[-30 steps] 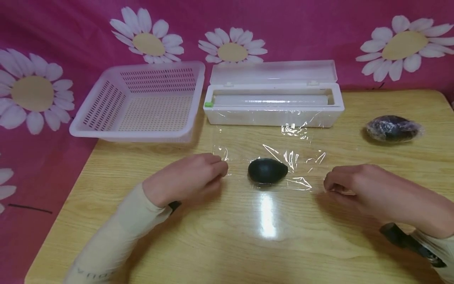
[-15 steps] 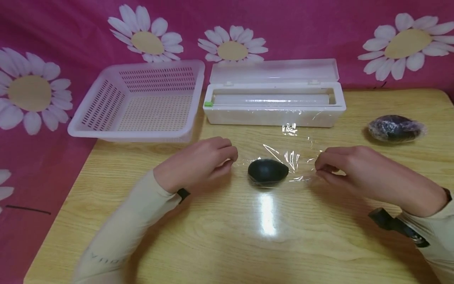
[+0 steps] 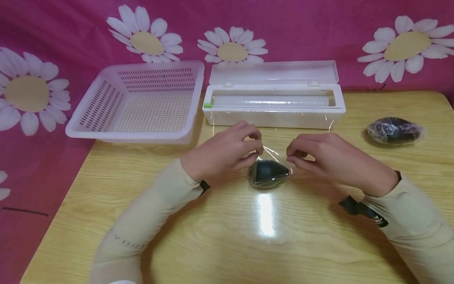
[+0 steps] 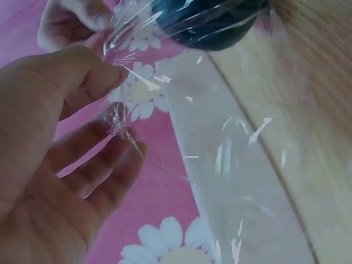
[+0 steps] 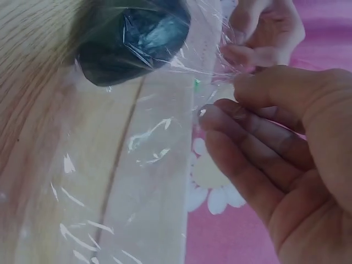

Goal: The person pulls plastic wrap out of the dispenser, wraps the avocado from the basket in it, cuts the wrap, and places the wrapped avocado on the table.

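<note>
A dark green, egg-shaped fruit (image 3: 269, 171), much like an avocado, lies on the table inside a sheet of clear cling film (image 5: 154, 143). Just above its left side, my left hand (image 3: 228, 152) pinches gathered film between thumb and fingers. My right hand (image 3: 324, 159) pinches the film beyond the pointed right end. In the left wrist view, film bunches at the fingertips (image 4: 113, 74), and the dark fruit (image 4: 209, 22) shows through it. Both hands are close together over the fruit. The film still runs back to the dispenser box (image 3: 273, 118).
The white dispenser box stands lid up at the back, a film roll (image 3: 273, 101) inside and a green slider (image 3: 208, 105) at its left. A white slotted basket (image 3: 129, 134) is at the back left. A film-wrapped dark fruit (image 3: 395, 131) lies at the right.
Both hands have moved inward and slightly away from me, drawing the film up around the fruit. The film lay spread wide before and is now gathered close. The fruit has stayed in place.
</note>
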A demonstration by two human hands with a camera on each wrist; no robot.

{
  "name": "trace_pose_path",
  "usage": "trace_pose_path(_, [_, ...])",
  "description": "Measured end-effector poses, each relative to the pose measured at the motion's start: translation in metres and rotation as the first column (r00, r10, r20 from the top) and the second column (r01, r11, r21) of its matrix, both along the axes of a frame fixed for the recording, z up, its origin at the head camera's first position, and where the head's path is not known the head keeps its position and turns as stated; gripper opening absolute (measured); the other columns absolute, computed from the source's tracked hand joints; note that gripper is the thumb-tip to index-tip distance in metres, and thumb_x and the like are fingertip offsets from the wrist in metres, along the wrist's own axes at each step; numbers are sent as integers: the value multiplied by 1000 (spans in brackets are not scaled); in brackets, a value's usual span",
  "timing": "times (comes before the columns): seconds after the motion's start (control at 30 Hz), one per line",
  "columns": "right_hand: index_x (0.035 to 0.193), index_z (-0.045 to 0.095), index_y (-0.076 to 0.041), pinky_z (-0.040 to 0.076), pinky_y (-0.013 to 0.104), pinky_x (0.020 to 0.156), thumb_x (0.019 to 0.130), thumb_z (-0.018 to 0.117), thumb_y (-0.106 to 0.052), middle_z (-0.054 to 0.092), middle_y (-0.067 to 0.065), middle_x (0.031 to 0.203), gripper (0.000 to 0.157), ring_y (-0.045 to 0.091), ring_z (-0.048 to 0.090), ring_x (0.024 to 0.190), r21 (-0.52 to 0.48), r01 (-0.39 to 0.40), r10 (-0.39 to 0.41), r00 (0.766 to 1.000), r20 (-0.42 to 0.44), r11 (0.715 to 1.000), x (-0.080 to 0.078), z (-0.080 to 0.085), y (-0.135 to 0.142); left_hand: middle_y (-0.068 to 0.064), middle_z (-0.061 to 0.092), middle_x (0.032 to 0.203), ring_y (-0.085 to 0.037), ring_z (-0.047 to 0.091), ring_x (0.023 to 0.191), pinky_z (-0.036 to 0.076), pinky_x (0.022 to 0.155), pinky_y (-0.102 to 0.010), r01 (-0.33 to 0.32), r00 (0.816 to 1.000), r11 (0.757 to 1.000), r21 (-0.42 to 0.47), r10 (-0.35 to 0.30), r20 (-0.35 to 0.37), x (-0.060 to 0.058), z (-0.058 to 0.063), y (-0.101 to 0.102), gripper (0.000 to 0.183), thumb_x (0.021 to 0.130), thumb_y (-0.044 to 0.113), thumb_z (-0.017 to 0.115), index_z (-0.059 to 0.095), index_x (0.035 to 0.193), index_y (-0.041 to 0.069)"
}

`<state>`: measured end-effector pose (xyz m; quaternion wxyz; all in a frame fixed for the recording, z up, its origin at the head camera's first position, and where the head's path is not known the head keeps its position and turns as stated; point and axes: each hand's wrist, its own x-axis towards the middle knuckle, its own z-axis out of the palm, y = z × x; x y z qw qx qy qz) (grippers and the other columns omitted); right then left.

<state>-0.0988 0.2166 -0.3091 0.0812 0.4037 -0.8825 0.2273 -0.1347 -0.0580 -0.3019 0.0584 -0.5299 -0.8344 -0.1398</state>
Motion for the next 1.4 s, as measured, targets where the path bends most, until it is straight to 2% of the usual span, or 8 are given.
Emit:
trace_pose_path(0.17, [95, 75, -20, 56, 27, 69, 86, 82, -8, 72, -11, 90, 16, 0, 61, 79, -30, -8, 9, 1000, 15, 1000, -6, -7, -12, -10, 63, 114, -28, 53, 111, 49, 99, -32, -1, 995, 997, 79, 8, -99, -3, -13, 10, 11, 98, 20, 70, 80, 97, 16])
trace_pose_path(0.27, [95, 75, -19, 55, 26, 68, 85, 82, -9, 70, -9, 91, 15, 1, 59, 79, -48, -27, 27, 1000, -13, 998, -9, -14, -18, -8, 64, 103, -26, 53, 100, 47, 92, -33, -11, 994, 992, 122, 24, -104, -3, -20, 15, 10, 96, 20, 71, 81, 95, 16])
trace_pose_path(0.43, [97, 76, -18, 56, 26, 68, 89, 79, -11, 70, -8, 92, 10, 1, 61, 79, -49, -15, 16, 1000, 25, 999, -9, -22, -25, 0, 70, 88, -16, 59, 82, 50, 78, -29, -50, 996, 994, 94, 42, 76, 0, -27, 19, 13, 98, 16, 67, 79, 98, 13])
trace_pose_path(0.6, [99, 75, -16, 59, 27, 68, 95, 74, -14, 76, -7, 90, 5, 1, 65, 77, -38, 17, -13, 994, 104, 999, -7, -24, -28, 3, 76, 91, -8, 64, 80, 55, 78, -25, -134, 962, 990, 55, 116, 248, 3, -30, 21, 16, 101, 15, 61, 77, 100, 12])
trace_pose_path(0.87, [106, 68, -14, 62, 28, 72, 94, 73, -18, 77, -4, 97, 13, 6, 73, 84, -23, 39, -32, 973, 230, 999, -4, -28, -26, 3, 77, 90, -4, 59, 71, 49, 65, -18, -213, 936, 973, 86, 178, 303, 0, -38, 24, 18, 100, 15, 61, 78, 107, 11])
trace_pose_path(1.03, [113, 71, -12, 58, 25, 70, 86, 84, -35, 74, -3, 105, 37, 6, 63, 79, 39, 39, -47, 972, 231, 998, -2, -32, -23, 0, 81, 103, -8, 66, 74, 49, 63, -21, -255, 906, 965, 55, 218, 362, 0, -42, 21, 22, 104, 19, 54, 68, 120, 13])
trace_pose_path(1.23, [126, 67, -8, 59, 29, 76, 81, 88, -37, 69, 2, 120, 58, 10, 62, 85, 77, 38, -55, 970, 238, 996, -2, -36, -23, 0, 78, 117, -9, 73, 98, 57, 85, -26, -214, 849, 977, -15, 193, 493, 0, -42, 12, 33, 101, 37, 61, 58, 126, 15])
trace_pose_path(1.4, [129, 66, -8, 61, 36, 89, 83, 87, -34, 65, 4, 125, 58, 15, 66, 101, 94, 56, -79, 961, 266, 994, -2, -36, -23, 3, 75, 106, -8, 66, 85, 54, 76, -23, -178, 835, 981, -74, 191, 516, -1, -42, 9, 47, 93, 47, 74, 60, 126, 16])
